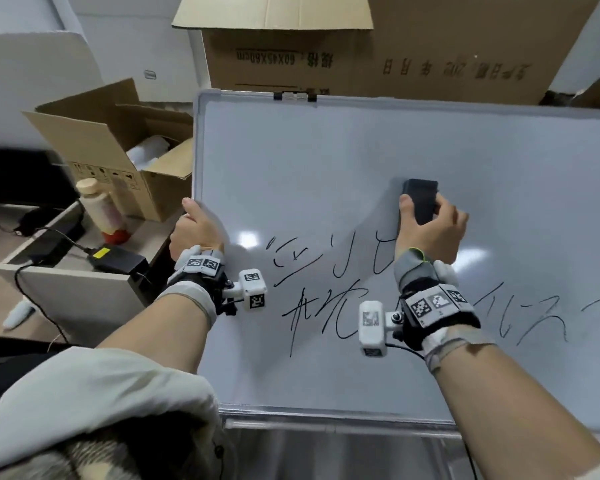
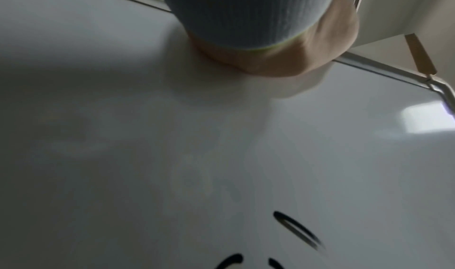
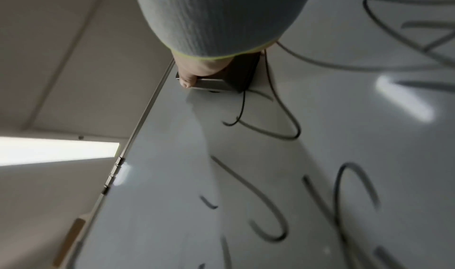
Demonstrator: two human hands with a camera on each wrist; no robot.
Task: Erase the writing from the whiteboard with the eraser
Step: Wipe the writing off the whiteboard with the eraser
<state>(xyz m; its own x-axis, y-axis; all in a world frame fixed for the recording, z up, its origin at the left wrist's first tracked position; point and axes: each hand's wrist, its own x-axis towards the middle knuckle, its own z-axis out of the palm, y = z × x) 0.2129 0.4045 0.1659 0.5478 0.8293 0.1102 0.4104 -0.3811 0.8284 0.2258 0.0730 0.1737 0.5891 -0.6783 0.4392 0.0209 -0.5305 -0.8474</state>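
White rectangular metal-framed whiteboard [image 1: 378,140]: black handwritten marker writing [image 1: 326,306] remains below black block eraser [image 1: 420,199], unerased. Right hand [image 1: 430,230] grips eraser; left hand [image 1: 194,226] clasps board's left edge.

A low grey table [image 1: 66,292] sits at nine o'clock, carrying an open cardboard box [image 1: 118,150], a pale bottle [image 1: 99,209] with a red base, and a black power adapter [image 1: 118,259] trailing cables.

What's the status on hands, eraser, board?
Right hand grips eraser, flat on whiteboard above the writing. Left hand holds the board's left edge. Writing still on. Nothing in the way.
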